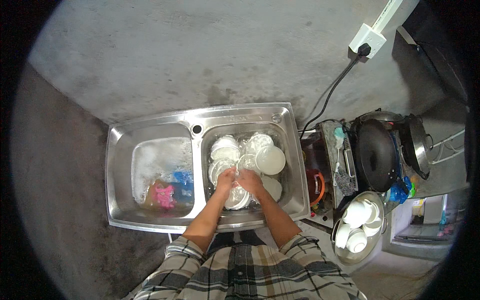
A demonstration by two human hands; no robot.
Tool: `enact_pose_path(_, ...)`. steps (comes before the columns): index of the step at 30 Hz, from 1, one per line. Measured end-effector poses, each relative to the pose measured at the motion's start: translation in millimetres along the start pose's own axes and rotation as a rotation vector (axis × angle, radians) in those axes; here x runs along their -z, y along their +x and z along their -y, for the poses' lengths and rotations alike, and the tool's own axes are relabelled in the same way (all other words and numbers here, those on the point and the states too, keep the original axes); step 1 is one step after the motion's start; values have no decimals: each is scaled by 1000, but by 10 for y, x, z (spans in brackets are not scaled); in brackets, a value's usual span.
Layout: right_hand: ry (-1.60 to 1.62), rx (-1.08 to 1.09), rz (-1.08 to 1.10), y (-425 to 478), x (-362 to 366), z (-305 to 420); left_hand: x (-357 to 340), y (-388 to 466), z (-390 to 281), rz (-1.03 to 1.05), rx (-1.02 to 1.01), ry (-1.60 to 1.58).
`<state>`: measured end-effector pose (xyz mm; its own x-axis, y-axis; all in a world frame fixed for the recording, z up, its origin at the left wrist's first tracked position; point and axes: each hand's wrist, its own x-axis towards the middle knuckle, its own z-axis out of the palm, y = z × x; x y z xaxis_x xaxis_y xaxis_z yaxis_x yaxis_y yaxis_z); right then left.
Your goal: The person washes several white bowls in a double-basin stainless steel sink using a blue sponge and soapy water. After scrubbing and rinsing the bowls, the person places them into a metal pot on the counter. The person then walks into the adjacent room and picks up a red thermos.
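Observation:
My left hand (226, 179) and my right hand (249, 180) meet over the middle of the right sink basin (296, 191), fingertips close together. Something pale and wet shows at the fingers, but whether they grip it is unclear. White bowls (225, 148) lie in water at the upper left of that basin. A round white bowl (270, 160) is to the right of my hands. Just below them sits a stack of white dishes (237, 198), partly covered by my wrists. A pale round dish (271, 188) lies beside my right wrist.
Soapy water fills the left basin (122, 176), with a pink cloth (164, 195) and a blue cloth (183, 184) in it. Right of the sink are a black wok (376, 155), a metal basin (341, 253) of white bowls (356, 213), and a plugged power cable (333, 90).

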<state>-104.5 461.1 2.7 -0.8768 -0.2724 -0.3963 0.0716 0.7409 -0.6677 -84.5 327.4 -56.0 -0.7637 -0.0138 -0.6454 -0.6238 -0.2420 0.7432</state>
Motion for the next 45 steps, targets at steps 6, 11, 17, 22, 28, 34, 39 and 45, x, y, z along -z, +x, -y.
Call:
enact_pose_path(6,-321,204,-107,116,-210,-248,-176,-209,-228,43,7,-87)
enact_pose_path(11,-254,83,-311,105,-217,-119,-203,-216,-164,29,-19,-210)
enact_pose_path(17,573,29,-652,220,-133,-77,-219,-120,-51,-103,-208,-132)
enact_pose_path(22,1519,-152,-509,236,-143,-603,-220,-292,-417,30,66,-27)
enact_pose_path(28,502,96,-525,386,-457,-1361,-201,-463,-532,389,153,-448)
enact_pose_path(34,71,-153,-540,83,-331,-442,30,-524,-564,184,-9,-516)
enact_pose_path(39,1116,59,-458,202,-282,-445,-173,-398,-719,153,-143,-525)
enact_pose_path(45,527,286,-545,-177,-281,347,-91,-369,-444,94,-421,-29)
